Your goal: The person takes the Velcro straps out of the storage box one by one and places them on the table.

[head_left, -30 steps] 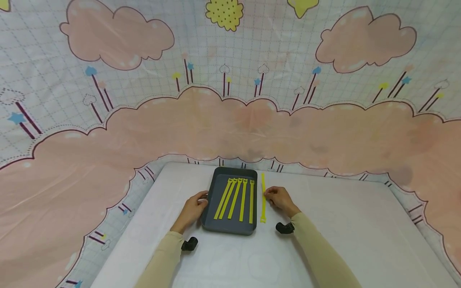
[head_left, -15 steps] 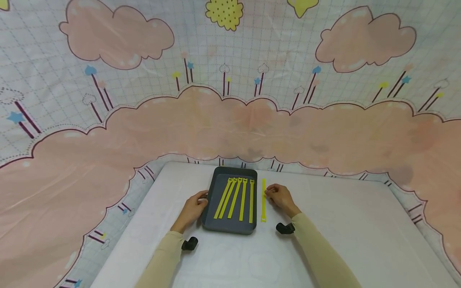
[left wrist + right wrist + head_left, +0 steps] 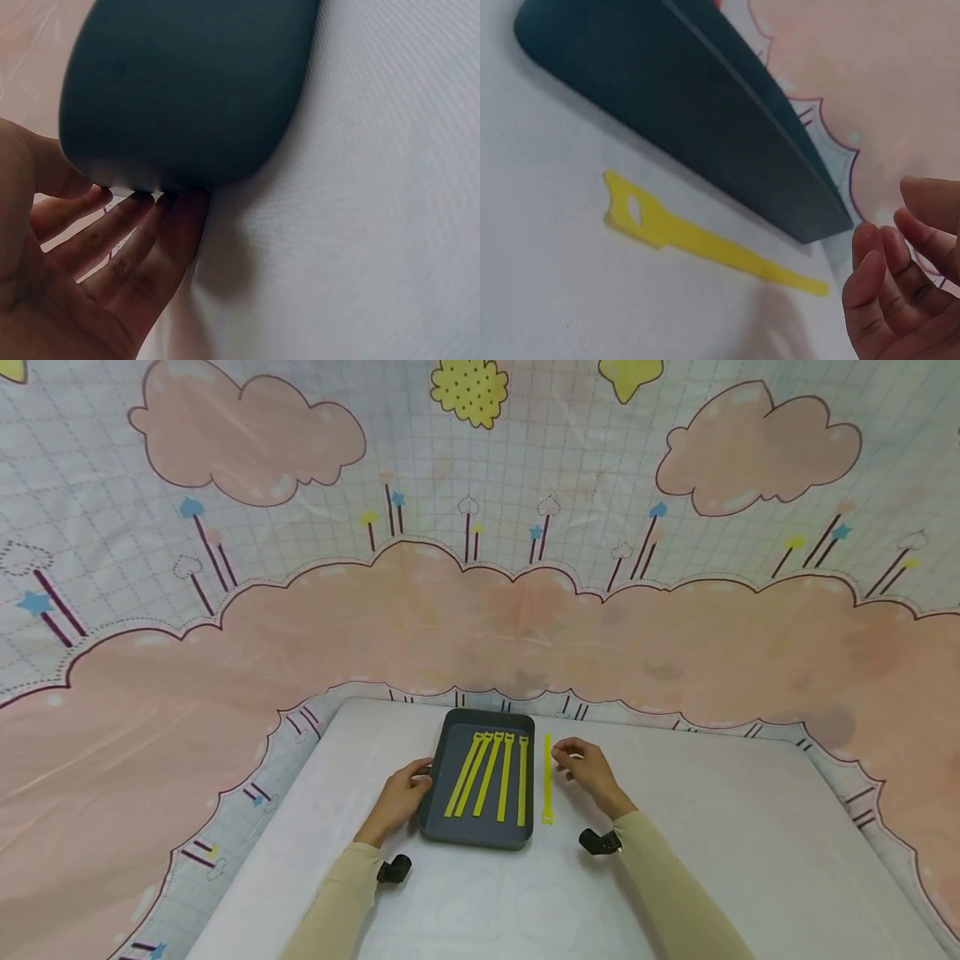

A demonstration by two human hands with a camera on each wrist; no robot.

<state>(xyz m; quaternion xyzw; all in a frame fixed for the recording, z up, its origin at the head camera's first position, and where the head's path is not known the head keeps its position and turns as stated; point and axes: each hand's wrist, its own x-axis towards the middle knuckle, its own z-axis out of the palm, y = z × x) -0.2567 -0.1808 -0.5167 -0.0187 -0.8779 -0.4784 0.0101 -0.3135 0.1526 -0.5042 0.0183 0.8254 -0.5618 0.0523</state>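
My left hand [image 3: 399, 802] rests its fingertips [image 3: 139, 199] against the outer left wall of a dark grey tray [image 3: 476, 842], with its fingers fairly straight. Inside the tray lie several yellow cable ties [image 3: 504, 777], fanned lengthwise with their slotted heads at the far end. One more yellow cable tie [image 3: 724, 251] lies flat on the table along the tray's right side, its slotted head toward me. Just right of that tie hovers my right hand [image 3: 588, 770], fingers loosely bent. Nothing shows between its thumb and fingers in the right wrist view.
The tray stands on a white-covered table [image 3: 712, 843], near its far edge. Behind the table hangs a patterned cloth [image 3: 525, 618] with pink clouds. A black wrist camera [image 3: 395, 868] sits at the left cuff, and another wrist camera [image 3: 598, 841] at the right cuff.
My right hand has come off the loose cable tie and shifted slightly away and to the right. The tie's far end now lies lower. My left hand stays at the tray.
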